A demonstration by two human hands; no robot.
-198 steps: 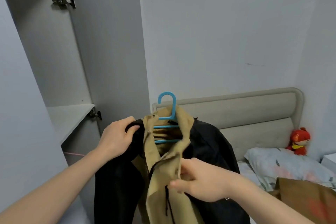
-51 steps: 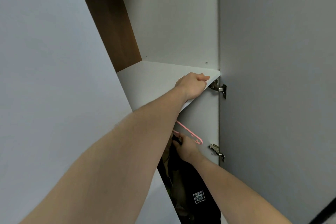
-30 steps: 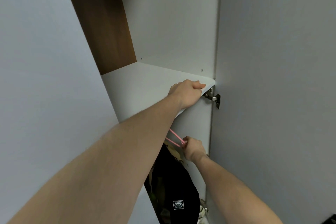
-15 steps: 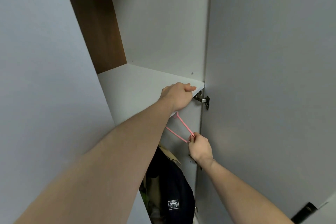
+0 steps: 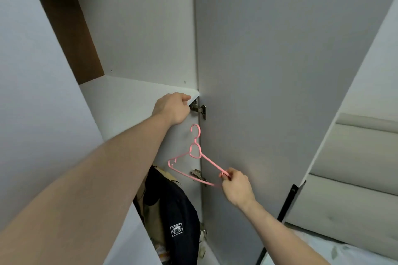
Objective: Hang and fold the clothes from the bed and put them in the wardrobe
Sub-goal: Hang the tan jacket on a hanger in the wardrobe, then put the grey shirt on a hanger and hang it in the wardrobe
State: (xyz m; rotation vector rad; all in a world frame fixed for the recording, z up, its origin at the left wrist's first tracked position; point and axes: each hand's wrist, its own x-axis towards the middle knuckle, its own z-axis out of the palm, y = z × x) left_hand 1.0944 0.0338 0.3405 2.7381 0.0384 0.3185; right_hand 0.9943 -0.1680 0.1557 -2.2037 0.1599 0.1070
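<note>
While the right hand (image 5: pixel 236 187) pinches one end of a pink hanger (image 5: pixel 195 158), the hanger sticks out up and to the left of that hand, with its hook on top and nothing on it. It is in front of the open wardrobe door (image 5: pixel 280 71), near a metal hinge (image 5: pixel 197 175). The left hand (image 5: pixel 172 107) is higher up, with its fingers curled over the front edge of a white shelf (image 5: pixel 129 101), just beside another hinge (image 5: pixel 199 109). Inside the wardrobe (image 5: pixel 140 28), below the shelf, hangs a black jacket (image 5: pixel 176 211) with a tan lining and a small white patch. On the far right there is a padded headboard (image 5: pixel 355 157), and a bit of the bed (image 5: pixel 323 251) shows below it.
</note>
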